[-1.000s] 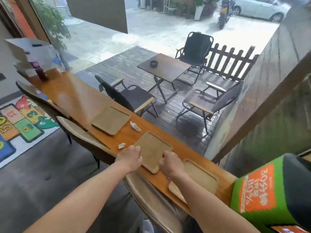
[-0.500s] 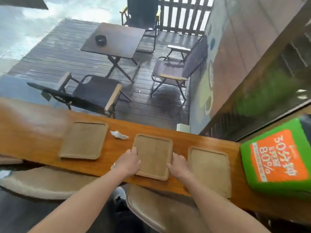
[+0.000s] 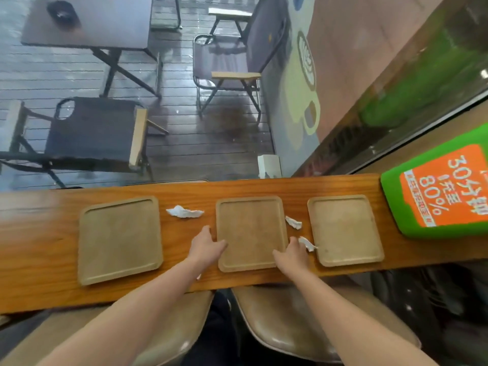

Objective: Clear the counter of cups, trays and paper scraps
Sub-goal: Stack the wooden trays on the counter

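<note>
Currently left hand [image 3: 207, 245] and right hand [image 3: 291, 253] clasp opposite edges of the middle tray [image 3: 250, 232] on the tabletop [image 3: 39, 241], fingers curled, nothing lifted. Advice: raise it level, clear of the paper scraps [image 3: 293, 222] beside it.

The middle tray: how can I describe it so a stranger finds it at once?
On the long wooden counter lie three tan square trays in a row. The middle tray is the one gripped by the left hand and right hand, with paper scraps along its right edge.
</note>
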A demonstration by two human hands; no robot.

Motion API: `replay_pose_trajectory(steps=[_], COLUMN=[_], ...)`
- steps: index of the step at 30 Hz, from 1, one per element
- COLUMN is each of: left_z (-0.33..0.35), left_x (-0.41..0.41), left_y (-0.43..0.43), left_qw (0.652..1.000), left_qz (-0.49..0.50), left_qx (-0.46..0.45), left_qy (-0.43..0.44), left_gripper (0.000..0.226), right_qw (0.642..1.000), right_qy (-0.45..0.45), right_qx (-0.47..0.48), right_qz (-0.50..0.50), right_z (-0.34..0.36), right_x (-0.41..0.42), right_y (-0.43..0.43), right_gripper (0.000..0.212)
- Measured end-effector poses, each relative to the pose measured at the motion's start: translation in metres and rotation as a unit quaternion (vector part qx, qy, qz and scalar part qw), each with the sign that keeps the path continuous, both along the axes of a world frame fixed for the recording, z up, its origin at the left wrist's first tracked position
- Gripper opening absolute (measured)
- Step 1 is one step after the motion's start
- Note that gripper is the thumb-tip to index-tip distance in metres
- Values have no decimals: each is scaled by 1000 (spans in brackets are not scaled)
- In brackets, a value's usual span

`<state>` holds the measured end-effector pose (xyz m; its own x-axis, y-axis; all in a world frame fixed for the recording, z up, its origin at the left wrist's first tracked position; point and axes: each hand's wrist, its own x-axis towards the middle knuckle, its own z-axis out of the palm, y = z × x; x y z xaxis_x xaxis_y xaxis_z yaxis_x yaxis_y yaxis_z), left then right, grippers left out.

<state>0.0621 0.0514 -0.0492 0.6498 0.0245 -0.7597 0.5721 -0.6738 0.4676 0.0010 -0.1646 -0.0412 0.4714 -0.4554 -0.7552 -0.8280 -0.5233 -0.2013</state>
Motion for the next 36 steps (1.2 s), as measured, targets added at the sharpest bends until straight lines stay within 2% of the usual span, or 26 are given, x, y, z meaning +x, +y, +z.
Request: replay_pose_trajectory(steps=[3,7,10,15,19,21,24,36], left_z=[-3,-12,-17,-20,-13,-7,-1,38], left_x=[2,1,2,7,11,9,0,-1], left_y=[-6,-11,-12,-16,-26,-32,-40,-16], left_qw=[996,987,976,957,956,968,980,971], left_qz=[83,157,215,284,278,233,188,215], left_qx=[-1,18,4,-22,-45,-48,-46,-74], left_qy=[13,4,22,46,77,79,51,-71], left_gripper=[64,52,45,38,43,53,54,48], right_qw=[986,966,967,970,967,955,941,931], right_qy=[-11,-17,-9,11,23,28,10,-57], right_qx=[37,53,62,91,151,195,225,272], right_qz=[-165,-251,-248,-224,-206,-221,-252,-238], right_z=[-4,-14,-21,-24,-23,-19,-14,21], right_x=[4,13,14,18,17,15,14,33], right_y=[5,2,-5,-12,-18,-20,-24,0], right_gripper=[76,69,60,64,67,71,73,65])
